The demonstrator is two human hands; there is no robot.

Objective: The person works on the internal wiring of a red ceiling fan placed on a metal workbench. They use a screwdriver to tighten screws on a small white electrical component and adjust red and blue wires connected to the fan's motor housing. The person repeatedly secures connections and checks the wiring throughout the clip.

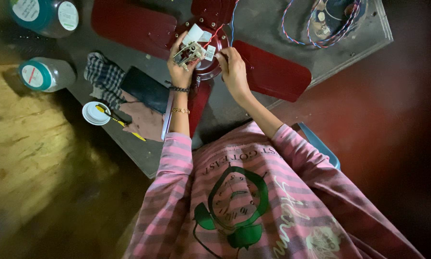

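Observation:
A dark red ceiling fan [273,74] lies on a grey table [253,24], with its round hub [208,67] between my hands. My left hand [179,72] holds a small metal and white electrical part [191,48] over the hub. My right hand [233,69] is just right of the hub, its fingers pinched on a thin wire [223,31] that runs up from the part. Both wrists rest over the fan, and my left wrist wears two bracelets.
Two jars with teal lids [45,74] stand at the left. A checked cloth [102,76], a black flat device [146,88], a white lid [95,113] and a yellow-handled tool [122,123] lie by my left arm. A coil of red and blue wire [316,29] sits at the top right.

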